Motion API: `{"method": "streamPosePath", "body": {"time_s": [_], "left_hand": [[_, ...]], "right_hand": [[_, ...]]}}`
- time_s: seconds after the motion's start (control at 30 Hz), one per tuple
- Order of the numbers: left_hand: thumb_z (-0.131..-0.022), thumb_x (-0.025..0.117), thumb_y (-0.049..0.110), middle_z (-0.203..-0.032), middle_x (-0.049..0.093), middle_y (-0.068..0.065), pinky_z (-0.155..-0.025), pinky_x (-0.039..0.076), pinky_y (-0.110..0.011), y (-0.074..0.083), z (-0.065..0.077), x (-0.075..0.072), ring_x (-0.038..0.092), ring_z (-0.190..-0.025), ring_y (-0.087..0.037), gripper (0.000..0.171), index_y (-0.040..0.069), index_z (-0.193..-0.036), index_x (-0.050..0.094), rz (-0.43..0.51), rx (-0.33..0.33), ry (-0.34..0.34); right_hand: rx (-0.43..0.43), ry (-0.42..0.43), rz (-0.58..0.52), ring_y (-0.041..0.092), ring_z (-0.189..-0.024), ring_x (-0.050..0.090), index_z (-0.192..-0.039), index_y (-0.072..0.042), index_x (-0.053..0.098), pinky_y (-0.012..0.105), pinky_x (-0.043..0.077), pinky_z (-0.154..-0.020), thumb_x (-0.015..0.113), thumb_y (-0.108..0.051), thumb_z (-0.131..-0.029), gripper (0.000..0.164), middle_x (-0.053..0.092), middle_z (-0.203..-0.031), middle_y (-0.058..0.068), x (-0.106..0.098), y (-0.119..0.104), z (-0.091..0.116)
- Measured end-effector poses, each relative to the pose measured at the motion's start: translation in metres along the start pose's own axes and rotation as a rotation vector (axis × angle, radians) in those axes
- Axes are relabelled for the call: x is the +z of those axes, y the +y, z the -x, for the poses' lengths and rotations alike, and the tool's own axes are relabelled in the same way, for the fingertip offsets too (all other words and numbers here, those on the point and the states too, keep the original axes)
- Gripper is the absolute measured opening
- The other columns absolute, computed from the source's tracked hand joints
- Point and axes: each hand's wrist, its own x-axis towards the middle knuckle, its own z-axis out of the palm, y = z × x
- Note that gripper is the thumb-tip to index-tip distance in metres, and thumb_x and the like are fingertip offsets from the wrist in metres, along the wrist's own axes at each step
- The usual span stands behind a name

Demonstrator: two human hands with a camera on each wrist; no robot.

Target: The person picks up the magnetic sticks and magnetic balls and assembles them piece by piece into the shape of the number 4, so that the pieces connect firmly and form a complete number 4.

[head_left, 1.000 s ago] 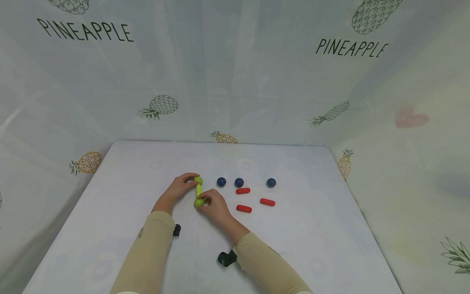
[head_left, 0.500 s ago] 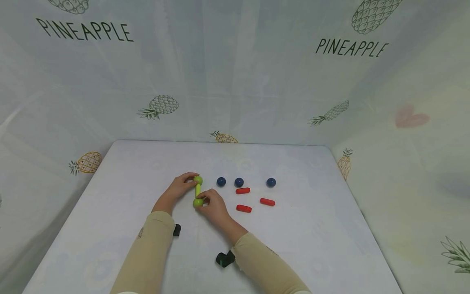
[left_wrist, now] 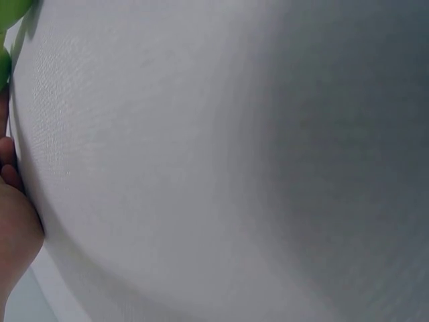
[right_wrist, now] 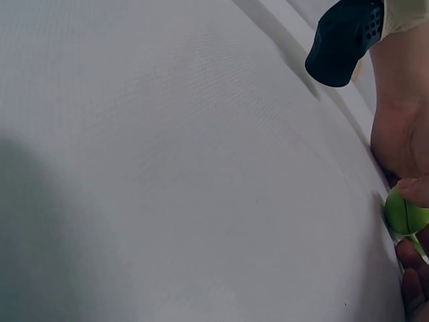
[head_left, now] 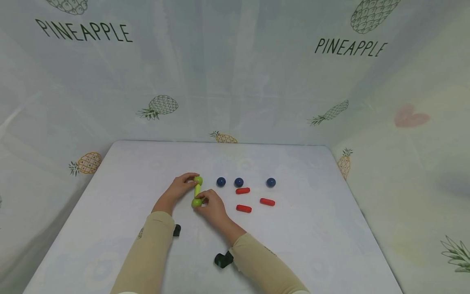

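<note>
A yellow-green rod joins two green balls on the white table, one at each end. My left hand pinches the far green ball between thumb and fingers. At the near end, my right hand pinches the other green ball. Part of a green ball shows at the left wrist view's upper left corner. In the right wrist view, fingers partly cover a green ball at the right edge.
Right of the hands lie three blue balls, spread in a row. Three red rods lie nearer, below them. Dark wrist cameras stick out from the sleeves. A pineapple-print cloth hangs behind the white table.
My right hand has shifted slightly left with the near green ball, tilting the rod a little. The left hand, blue balls and red rods stay where they were.
</note>
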Motion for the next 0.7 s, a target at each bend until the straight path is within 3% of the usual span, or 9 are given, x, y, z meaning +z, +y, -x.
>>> {"method": "streamPosePath", "body": {"time_s": [0.37, 0.57, 0.7], "left_hand": [[-0.097, 0.061, 0.031, -0.137, 0.052, -0.018, -0.107, 0.031, -0.055, -0.001, 0.001, 0.001, 0.04, -0.132, -0.039, 0.047, 0.012, -0.14, 0.052, -0.008, 0.008, 0.009], [-0.097, 0.06, 0.038, -0.143, 0.047, -0.016, -0.109, 0.028, -0.056, 0.0, 0.007, 0.001, 0.034, -0.136, -0.039, 0.054, 0.014, -0.144, 0.046, 0.034, -0.055, 0.001], [-0.098, 0.059, 0.036, -0.143, 0.047, -0.017, -0.109, 0.027, -0.055, 0.002, 0.011, 0.0, 0.037, -0.134, -0.037, 0.056, 0.015, -0.146, 0.043, 0.096, -0.098, 0.018]], "right_hand": [[0.041, -0.008, -0.028, 0.009, -0.084, 0.055, -0.106, -0.015, 0.07, 0.021, 0.048, -0.073, 0.082, -0.014, -0.08, 0.028, 0.057, -0.097, -0.008, -0.007, -0.004, 0.006], [0.079, 0.007, -0.028, 0.008, -0.086, 0.054, -0.108, -0.015, 0.07, 0.022, 0.049, -0.074, 0.081, -0.018, -0.081, 0.03, 0.06, -0.102, -0.006, -0.018, -0.008, 0.016], [0.097, 0.016, -0.038, 0.009, -0.088, 0.054, -0.11, -0.016, 0.07, 0.023, 0.05, -0.075, 0.08, -0.018, -0.083, 0.03, 0.061, -0.104, -0.006, -0.027, -0.009, 0.022]]}}
